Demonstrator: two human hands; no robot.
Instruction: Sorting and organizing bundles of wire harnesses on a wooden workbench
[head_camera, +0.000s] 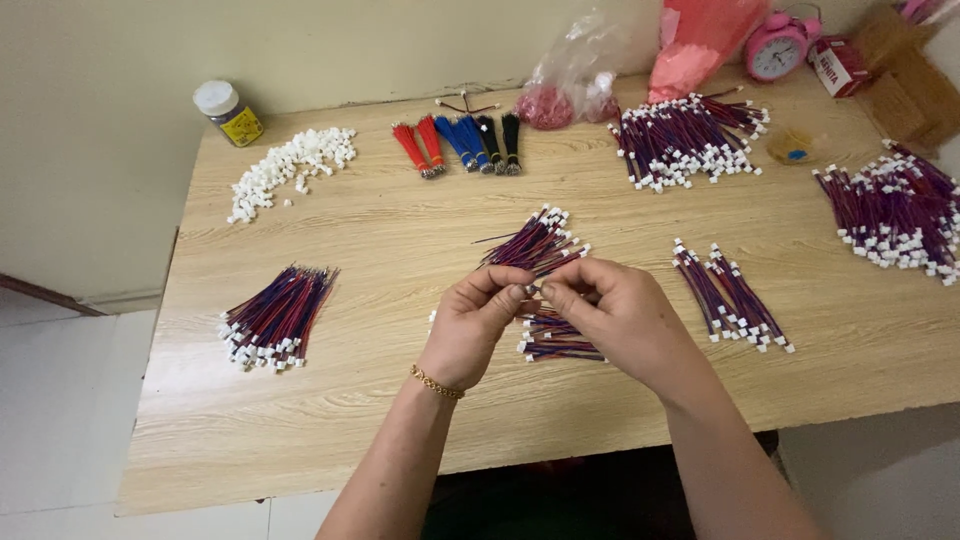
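My left hand (477, 322) and my right hand (610, 312) meet above the middle of the wooden table (400, 400). Both pinch one bundle of red and blue wires with white connectors (532, 243), which fans out away from me. A few more of the same wires (553, 340) lie on the table right under my hands, partly hidden by them. A thin gold bracelet (436, 383) sits on my left wrist.
Other wire bundles lie at the left (275, 316), right of centre (733, 297), far right (900, 212) and back (685, 140). Loose white connectors (290, 165), red, blue and black wire bunches (460, 142), a jar (229, 112), plastic bags (575, 75) and a pink clock (777, 47) stand at the back.
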